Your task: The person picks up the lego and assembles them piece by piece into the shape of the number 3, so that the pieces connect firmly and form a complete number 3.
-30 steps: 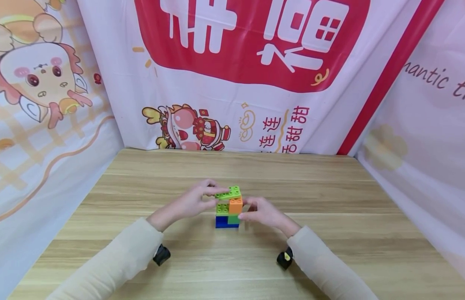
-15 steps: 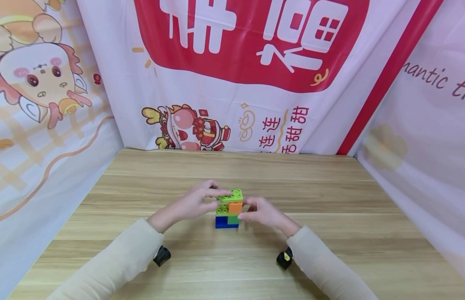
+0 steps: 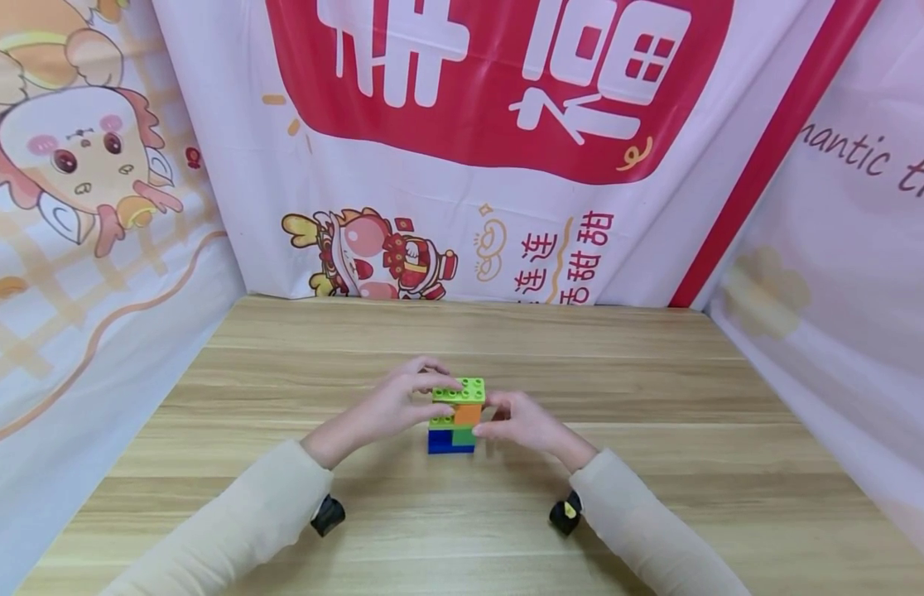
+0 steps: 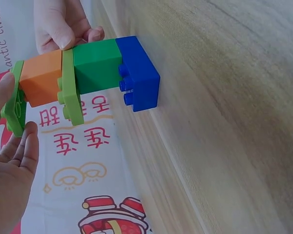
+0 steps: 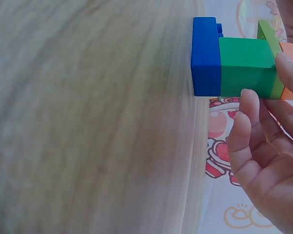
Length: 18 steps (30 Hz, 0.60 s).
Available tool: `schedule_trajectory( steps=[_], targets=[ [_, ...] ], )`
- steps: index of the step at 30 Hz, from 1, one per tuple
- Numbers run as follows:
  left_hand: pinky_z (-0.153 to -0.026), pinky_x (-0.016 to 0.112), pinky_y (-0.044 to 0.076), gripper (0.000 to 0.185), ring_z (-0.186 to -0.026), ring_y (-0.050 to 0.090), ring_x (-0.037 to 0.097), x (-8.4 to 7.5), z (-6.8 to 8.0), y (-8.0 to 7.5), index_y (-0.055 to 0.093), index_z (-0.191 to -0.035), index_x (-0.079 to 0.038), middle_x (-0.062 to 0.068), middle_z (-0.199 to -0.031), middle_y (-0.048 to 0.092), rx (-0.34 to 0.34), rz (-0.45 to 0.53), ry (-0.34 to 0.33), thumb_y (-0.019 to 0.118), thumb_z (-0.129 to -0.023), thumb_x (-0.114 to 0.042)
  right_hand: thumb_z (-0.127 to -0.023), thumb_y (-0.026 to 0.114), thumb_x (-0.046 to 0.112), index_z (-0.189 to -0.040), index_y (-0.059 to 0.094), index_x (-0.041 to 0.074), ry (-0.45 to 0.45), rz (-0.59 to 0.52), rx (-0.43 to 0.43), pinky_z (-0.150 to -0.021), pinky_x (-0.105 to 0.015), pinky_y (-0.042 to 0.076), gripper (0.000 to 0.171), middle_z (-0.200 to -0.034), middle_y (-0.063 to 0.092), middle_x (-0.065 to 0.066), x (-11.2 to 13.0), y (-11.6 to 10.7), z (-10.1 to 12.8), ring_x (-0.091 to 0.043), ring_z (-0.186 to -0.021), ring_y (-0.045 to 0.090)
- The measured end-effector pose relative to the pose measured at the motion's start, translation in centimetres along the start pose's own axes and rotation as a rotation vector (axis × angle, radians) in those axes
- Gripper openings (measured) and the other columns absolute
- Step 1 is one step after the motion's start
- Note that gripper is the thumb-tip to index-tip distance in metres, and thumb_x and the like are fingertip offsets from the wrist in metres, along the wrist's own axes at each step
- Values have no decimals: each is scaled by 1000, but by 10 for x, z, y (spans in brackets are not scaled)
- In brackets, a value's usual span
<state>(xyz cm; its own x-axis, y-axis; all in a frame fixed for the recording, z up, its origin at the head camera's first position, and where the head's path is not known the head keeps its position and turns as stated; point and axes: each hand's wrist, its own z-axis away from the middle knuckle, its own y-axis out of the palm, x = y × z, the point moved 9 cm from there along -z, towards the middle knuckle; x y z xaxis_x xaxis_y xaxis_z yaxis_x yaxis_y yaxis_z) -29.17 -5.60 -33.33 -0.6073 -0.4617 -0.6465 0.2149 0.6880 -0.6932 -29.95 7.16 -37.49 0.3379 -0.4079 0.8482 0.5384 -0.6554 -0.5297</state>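
Observation:
A small tower of toy building blocks stands on the table. A blue brick (image 4: pixel 141 75) forms its base, under a green block (image 4: pixel 97 66), a light green plate (image 4: pixel 71 90) and an orange block (image 4: pixel 41 78). Another light green plate (image 3: pixel 471 390) lies across the top, jutting left past the orange block; a slight tilt shows in the left wrist view. My left hand (image 3: pixel 398 401) pinches this upper plate at its overhanging end, thumb at the front edge. From the right side, my right hand (image 3: pixel 523 420) steadies the tower, thumb and fingers on opposite faces around the middle blocks.
The tower stands near the middle of the wood-grain table (image 3: pixel 447 530). Printed cloth (image 3: pixel 507 199) hangs behind the table and along both sides. A dark wrist device (image 3: pixel 328 515) sits below each cream sleeve.
The upper light green plate has come down and moved slightly right, settling over the orange block and hiding its studs. My left hand followed it to the right; the right hand has stayed put.

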Motion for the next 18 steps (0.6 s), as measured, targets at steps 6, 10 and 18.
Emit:
schedule_trajectory(
  steps=[6, 10, 18],
  targets=[
    [-83, 31, 47, 27, -105, 50, 15, -1, -1, 0, 66, -110, -23, -3, -118, 53, -18, 11, -8, 69, -83, -23, -87, 64, 12, -112, 62, 2, 9, 15, -3, -63, -33, 47, 26, -96, 62, -10, 2, 0, 1, -19, -70, 56],
    [-84, 32, 47, 26, -104, 52, 12, 1, 1, -1, 66, -110, -24, -6, -116, 55, -19, 5, -27, 68, -84, -24, -87, 64, 12, -112, 62, 2, 18, 17, -5, -63, -33, 48, 26, -94, 62, -9, 1, 0, 1, -19, -71, 56],
    [-80, 31, 48, 33, -98, 52, 12, -4, 1, 0, 64, -117, -22, -3, -111, 55, -8, -67, 42, 68, -84, -21, -87, 64, 11, -112, 61, 1, 16, 5, -1, -64, -34, 48, 27, -96, 62, -10, 0, 0, 0, -18, -71, 56]
  ],
)
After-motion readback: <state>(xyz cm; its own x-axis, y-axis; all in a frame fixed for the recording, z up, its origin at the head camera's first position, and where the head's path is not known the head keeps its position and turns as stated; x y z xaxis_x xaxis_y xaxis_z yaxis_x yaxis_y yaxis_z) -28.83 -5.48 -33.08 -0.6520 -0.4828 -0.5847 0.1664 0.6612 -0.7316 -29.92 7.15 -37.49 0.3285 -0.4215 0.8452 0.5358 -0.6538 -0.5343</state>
